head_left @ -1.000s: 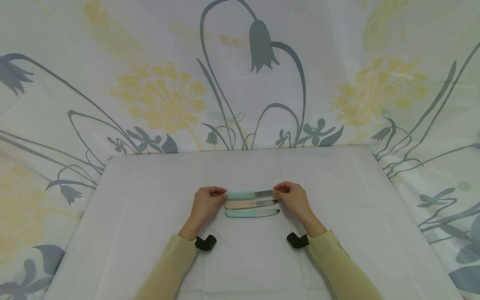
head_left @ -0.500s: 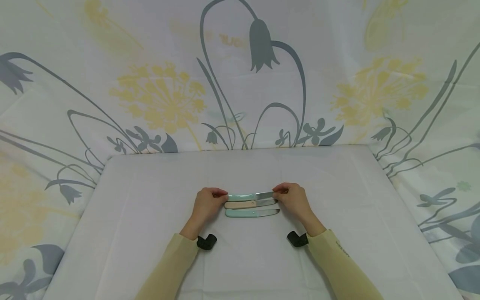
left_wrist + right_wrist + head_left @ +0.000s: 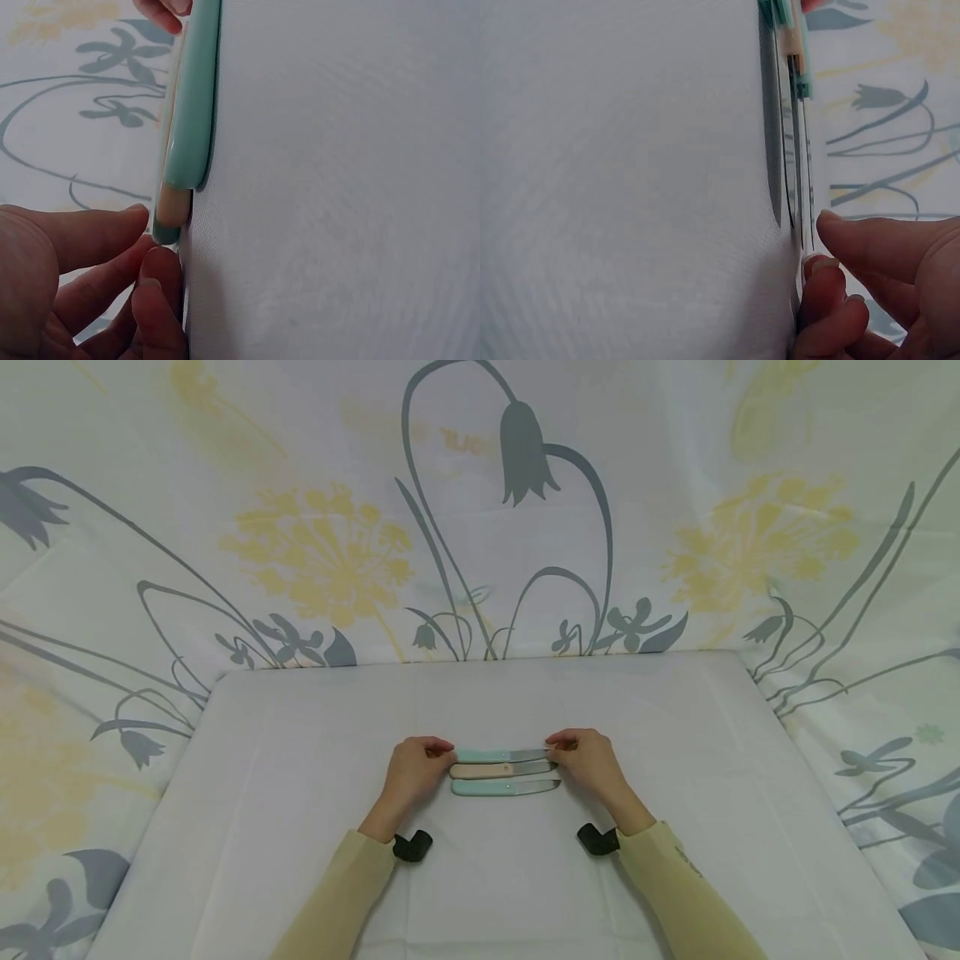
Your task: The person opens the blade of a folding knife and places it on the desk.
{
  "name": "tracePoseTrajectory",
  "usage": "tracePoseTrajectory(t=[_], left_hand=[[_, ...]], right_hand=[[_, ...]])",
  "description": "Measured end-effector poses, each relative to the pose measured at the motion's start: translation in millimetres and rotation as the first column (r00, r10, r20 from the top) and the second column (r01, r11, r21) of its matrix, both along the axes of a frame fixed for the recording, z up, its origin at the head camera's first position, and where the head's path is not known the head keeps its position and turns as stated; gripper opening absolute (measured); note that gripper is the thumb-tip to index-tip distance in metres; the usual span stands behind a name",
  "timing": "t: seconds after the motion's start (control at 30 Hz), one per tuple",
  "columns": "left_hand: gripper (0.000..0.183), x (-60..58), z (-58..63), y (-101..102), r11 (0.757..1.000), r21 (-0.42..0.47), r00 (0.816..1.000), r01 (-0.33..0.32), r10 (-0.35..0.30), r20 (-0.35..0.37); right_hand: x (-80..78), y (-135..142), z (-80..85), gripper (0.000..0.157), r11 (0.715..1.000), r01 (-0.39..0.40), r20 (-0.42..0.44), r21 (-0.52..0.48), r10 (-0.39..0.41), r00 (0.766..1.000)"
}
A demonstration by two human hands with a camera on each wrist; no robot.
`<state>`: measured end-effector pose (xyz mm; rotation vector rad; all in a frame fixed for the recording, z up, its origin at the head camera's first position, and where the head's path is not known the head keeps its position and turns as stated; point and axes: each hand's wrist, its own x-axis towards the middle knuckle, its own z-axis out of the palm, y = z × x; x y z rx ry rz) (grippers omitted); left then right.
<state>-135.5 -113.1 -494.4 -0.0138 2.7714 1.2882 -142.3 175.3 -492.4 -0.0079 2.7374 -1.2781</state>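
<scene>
Three small table knives lie side by side, handles left and blades right. The far one is a mint-handled knife, the middle one a beige-handled knife, and the near one another mint-handled knife. My left hand pinches the handle end of the far knife between thumb and fingertips. At the other end, my right hand has thumb and fingers around the blade tip, which they partly cover. In the left wrist view the near knife's handle hides most of the other two.
A white cloth covers the table under the knives. Behind it hangs a floral-print curtain. Dark wrist cameras stick out from the left cuff and the right cuff.
The far mint-handled knife has come toward me, closer to the beige one. Half a second ago it slanted; now it lies nearly level with the others. Both hands moved slightly nearer with it.
</scene>
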Motion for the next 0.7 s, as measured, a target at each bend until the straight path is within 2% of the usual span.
tracePoseTrajectory(t=[0.17, 0.43, 0.6, 0.7], left_hand=[[0.015, 1.3, 0.6, -5, 0.999, 0.033, 1.000, -0.003, 0.004, -0.024], [0.015, 1.0, 2.5, -14, 0.994, 0.105, 1.000, 0.012, -0.011, -0.005], [0.016, 2.4, 6.0, -27, 0.984, 0.160, 0.996, 0.084, -0.082, -0.022], [0.016, 5.5, 7.3, -37, 0.980, 0.157, 0.991, 0.120, -0.109, -0.074]], right_hand=[[0.7, 3, -0.5, 0.020, 0.999, -0.008, 0.015, -0.051, 0.009, 1.000], [4.3, 13, -0.3, 0.025, 0.986, -0.016, 0.041, -0.166, 0.023, 0.999], [9.3, 20, 2.8, 0.027, 0.970, -0.038, 0.011, -0.239, 0.042, 0.999], [14.0, 24, 6.4, 0.027, 0.976, -0.053, -0.052, -0.212, 0.043, 0.998]])
